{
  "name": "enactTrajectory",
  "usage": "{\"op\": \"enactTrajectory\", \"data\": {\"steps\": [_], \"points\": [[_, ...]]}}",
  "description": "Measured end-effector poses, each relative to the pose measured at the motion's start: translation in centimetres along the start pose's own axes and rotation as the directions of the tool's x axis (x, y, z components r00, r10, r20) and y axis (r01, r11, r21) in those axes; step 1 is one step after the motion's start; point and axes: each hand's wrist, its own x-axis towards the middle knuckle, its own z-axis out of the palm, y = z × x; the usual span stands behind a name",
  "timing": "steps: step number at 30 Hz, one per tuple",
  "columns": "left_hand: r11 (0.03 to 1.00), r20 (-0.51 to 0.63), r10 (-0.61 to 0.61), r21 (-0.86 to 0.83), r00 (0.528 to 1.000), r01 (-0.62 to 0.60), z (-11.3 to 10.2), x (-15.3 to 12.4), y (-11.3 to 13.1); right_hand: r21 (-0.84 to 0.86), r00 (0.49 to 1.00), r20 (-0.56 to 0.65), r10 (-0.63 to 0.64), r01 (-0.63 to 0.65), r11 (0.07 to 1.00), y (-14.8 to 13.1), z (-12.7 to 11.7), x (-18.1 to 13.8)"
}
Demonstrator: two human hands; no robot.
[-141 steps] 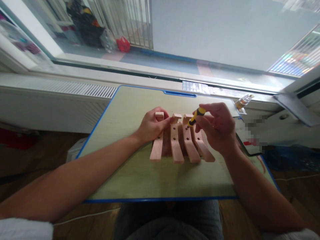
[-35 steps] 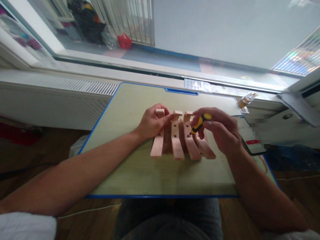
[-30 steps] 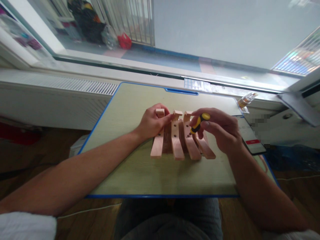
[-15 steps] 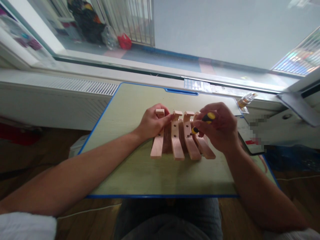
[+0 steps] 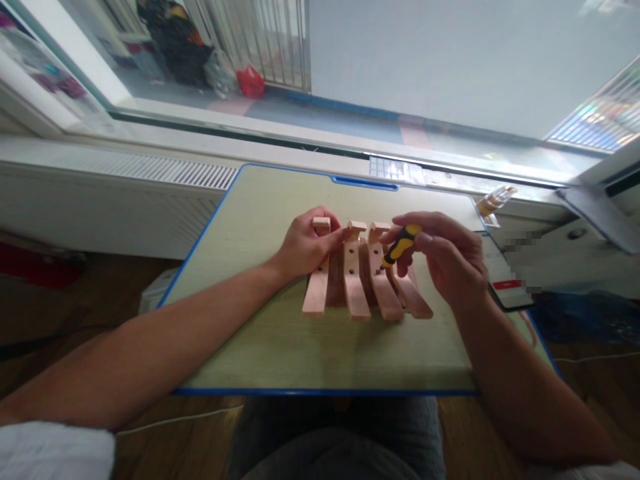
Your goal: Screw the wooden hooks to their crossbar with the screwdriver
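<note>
A wooden hook rack (image 5: 336,285) lies on the table, its brown backboard carrying several pale wooden hooks, with dark holes or screw heads on their faces. My left hand (image 5: 306,245) is closed around the rack's left end, thumb laid across between the first two hooks. Between the fingers of my right hand (image 5: 453,260) is a small yellow and black screwdriver (image 5: 401,245), tilted down to the left. Its tip meets the lower hole of the third hook (image 5: 387,293) from the left. The right-hand fingers partly cover the fourth hook (image 5: 413,297).
The pale table (image 5: 240,347) has a blue rim. At its right side rests a dark-edged flat device (image 5: 510,293), partly behind my right arm. A clear packet (image 5: 495,200) stands at the far right corner. Beyond are a radiator (image 5: 125,200) and a window sill.
My right hand has shifted its grip, moving slightly right and uncovering more of the screwdriver handle. The tip stays at the third hook's lower hole. My left hand and the rack keep their place.
</note>
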Motion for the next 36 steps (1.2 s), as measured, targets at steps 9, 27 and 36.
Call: {"op": "enactTrajectory", "data": {"steps": [9, 27, 36], "points": [[1.000, -0.002, -0.010, 0.004, 1.000, 0.010, 0.0, -0.1, -0.1, 0.065, 0.999, -0.048, 0.003, 0.000, 0.998, -0.8, 1.1, -0.2], [1.000, -0.001, -0.012, -0.003, 1.000, 0.012, 0.0, 0.0, 0.2, 0.131, 0.999, -0.007, 0.053, -0.052, 0.990, -0.8, 0.8, 0.1], [0.998, 0.006, -0.056, -0.034, 0.998, 0.056, 0.1, -0.1, 0.4, 0.028, 0.997, -0.071, 0.033, -0.032, 0.999, -1.2, 0.5, 0.1]]}}
